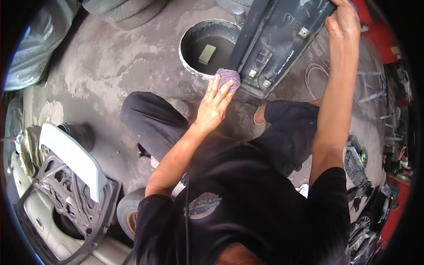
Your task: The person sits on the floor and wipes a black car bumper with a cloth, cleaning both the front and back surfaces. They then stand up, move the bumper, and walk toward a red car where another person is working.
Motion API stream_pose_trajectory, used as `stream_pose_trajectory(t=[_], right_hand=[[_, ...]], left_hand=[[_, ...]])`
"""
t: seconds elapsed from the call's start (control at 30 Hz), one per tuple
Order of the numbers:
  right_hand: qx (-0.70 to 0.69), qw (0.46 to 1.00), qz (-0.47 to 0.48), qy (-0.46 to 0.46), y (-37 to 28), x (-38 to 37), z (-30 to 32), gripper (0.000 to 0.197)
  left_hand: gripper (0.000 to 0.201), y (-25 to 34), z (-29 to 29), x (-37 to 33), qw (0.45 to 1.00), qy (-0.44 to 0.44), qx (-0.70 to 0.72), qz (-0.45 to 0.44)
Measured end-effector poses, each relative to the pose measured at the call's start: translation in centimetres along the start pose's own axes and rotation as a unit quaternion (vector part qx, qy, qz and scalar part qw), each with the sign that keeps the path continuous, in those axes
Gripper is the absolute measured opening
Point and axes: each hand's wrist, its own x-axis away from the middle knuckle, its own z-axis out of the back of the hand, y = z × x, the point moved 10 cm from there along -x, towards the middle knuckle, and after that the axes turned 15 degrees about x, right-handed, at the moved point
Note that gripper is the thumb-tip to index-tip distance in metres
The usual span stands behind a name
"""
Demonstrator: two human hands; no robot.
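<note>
Head view: holding cloth [228, 79] under fingers of left hand [212, 110], by lower end of panel [287, 37], near bucket [182, 51]; gripping panel's upper end in right hand [343, 23].

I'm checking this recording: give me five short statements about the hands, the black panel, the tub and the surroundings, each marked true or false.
1. The left hand holds a purple cloth. True.
2. The right hand hangs free. False: the right hand grips the upper end of the black panel.
3. A yellowish block sits inside the round tub. True.
4. The pale curved part lies on the person's right. False: the pale curved part is on the left.
5. Tires show at the top of the view. True.
</note>
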Motion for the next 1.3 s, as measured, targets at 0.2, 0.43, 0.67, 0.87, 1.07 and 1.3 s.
stream_pose_trajectory(t=[0.2,0.43,0.67,0.87,1.07,1.3], right_hand=[[-0.024,0.999,0.024,0.031,-1.2,-3.9,4.4,0.028],[0.004,0.985,0.065,0.160,0.2,-2.1,8.5,0.032],[-0.005,0.979,0.061,0.192,1.4,-0.3,6.5,0.017],[0.011,0.990,0.058,0.127,0.7,-0.2,3.9,0.028],[0.034,0.972,0.136,0.191,2.7,0.4,4.8,0.017],[-0.011,0.978,0.075,0.194,8.0,-0.6,5.0,0.018]], left_hand=[[0.049,-4.2,0.0,4.2,0.926,0.109,0.237,0.273],[0.042,-3.2,4.7,2.6,0.869,0.290,0.303,0.262],[0.052,1.7,4.9,-7.8,0.957,0.229,0.163,0.077],[0.062,-2.6,-0.1,-4.2,0.971,0.105,0.084,0.195],[0.060,4.0,1.6,-6.4,0.971,0.159,0.173,0.049],[0.050,8.3,-3.1,-17.0,0.991,0.078,0.030,-0.105]])
